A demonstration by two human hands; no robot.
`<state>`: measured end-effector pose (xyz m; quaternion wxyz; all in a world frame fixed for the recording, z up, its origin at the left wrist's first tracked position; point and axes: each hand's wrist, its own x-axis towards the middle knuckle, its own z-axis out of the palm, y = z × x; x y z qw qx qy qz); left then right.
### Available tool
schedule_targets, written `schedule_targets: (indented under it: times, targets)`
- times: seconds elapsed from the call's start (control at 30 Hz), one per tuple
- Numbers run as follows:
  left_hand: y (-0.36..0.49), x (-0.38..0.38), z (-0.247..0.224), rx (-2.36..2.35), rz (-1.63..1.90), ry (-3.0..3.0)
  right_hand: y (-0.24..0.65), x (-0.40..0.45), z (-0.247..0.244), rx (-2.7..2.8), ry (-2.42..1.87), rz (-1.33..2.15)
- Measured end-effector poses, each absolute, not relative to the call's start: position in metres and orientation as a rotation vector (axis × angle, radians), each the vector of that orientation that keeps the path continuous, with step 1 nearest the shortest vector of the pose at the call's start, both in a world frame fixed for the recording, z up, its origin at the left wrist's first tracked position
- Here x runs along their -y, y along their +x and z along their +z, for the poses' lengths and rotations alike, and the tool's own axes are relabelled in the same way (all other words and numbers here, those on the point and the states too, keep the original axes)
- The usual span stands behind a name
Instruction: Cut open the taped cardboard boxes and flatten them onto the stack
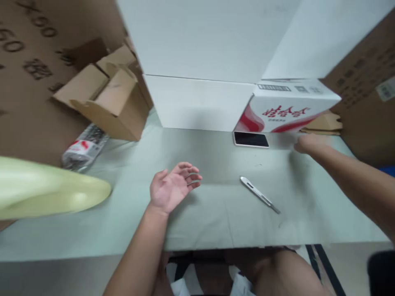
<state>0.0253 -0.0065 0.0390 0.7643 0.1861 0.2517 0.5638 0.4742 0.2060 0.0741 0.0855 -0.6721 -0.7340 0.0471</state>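
My left hand (174,185) rests above the table, palm turned up, fingers apart and slightly curled, with nothing in it. My right hand (308,142) reaches to the far right, beside some flat brown cardboard pieces (324,122). It is blurred and its fingers are mostly hidden, so I cannot see whether it grips them. Between the two hands lies a silver scalpel handle (258,193), slanting toward the near right. Behind it, a phone (251,139) with a dark screen lies against the foot of a white box with red print (286,111).
Large white panels (200,102) stand along the back of the green-covered table (210,222). At left are an open brown carton (123,107), a clear plastic-wrapped item with a red label (83,150) and a pale yellow rounded object (55,189). Tall printed cartons (40,102) flank both sides.
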Motion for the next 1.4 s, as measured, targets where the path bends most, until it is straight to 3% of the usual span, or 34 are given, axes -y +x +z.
schedule_targets:
  times: [0.17, 0.3, 0.4, 0.53, 0.63, 0.8, 1.1, 1.27, 1.4]
  targets:
    - [0.001, 0.020, 0.047, -0.539, 1.401, 0.432, 0.342, -0.166, 0.102, 2.694, -1.944, 0.356]
    - [-0.010, 0.026, 0.049, -0.613, 1.555, 0.561, 0.188, -0.149, 0.116, 2.866, -1.539, 0.236]
    - [-0.015, 0.029, 0.052, -0.584, 1.584, 0.595, 0.070, -0.140, 0.131, 2.900, -0.952, 0.241]
    - [-0.024, 0.032, 0.057, -0.553, 1.566, 0.629, -0.042, -0.135, 0.153, 2.825, -0.883, 0.198]
    - [-0.029, 0.031, 0.056, -0.610, 1.638, 0.627, -0.072, -0.136, 0.160, 2.861, -0.926, 0.139]
    - [-0.032, 0.023, 0.050, -1.093, 2.102, 0.394, -0.024, -0.134, 0.155, 2.798, -0.937, 0.055]
    - [-0.027, 0.018, 0.047, -1.591, 2.517, 0.431, 0.197, -0.036, 0.166, 2.434, -0.640, 0.058]
    - [-0.011, 0.013, 0.050, -1.138, 2.301, 0.705, 0.278, 0.034, 0.143, 2.500, -0.555, 0.086]
    - [0.008, 0.009, 0.056, -0.921, 2.098, 0.940, 0.300, 0.057, 0.113, 2.344, -0.769, 0.087]
